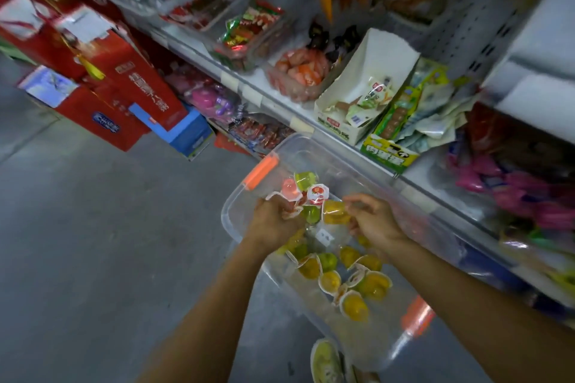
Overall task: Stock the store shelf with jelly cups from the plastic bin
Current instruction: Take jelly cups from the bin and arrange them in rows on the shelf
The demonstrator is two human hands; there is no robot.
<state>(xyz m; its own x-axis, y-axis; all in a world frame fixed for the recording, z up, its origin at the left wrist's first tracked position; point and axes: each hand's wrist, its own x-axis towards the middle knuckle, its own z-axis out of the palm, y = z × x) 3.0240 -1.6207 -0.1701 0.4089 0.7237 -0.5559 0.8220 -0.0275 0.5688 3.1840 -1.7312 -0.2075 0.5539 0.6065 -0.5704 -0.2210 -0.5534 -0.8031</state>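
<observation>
**A full handful over the bin, a crowded shelf beyond**

The left hand (275,219) has its fingers curled round a bunch of pink, green and white-lidded jelly cups (303,194), held just above the clear plastic bin with orange latches (231,221). The right hand (378,222) pinches a small yellow jelly cup (334,211) at the right side of that bunch, fingers together on it. Loose yellow and green jelly cups (351,284) lie on the bin's bottom, toward its near end.

The likeliest slip is the bunch. Several rounded, slick-looking cups sit in one grip and the top ones look barely caught, so a tilt or jolt on the way up could shed one. Over the bin it would drop back in. Past the left rim it would land on the grey concrete floor (93,227).

The white metal store shelf (280,107) runs far and right. Its front is packed with a clear tray of orange-red snacks (298,71), a white cardboard display box (361,93) and a green-and-yellow carton (389,157) at the lip. Only a bare white strip shows just right of the carton. The bin's far wall stands near the shelf edge, so the hands would have to rise over it. Open floor lies left of the bin.
</observation>
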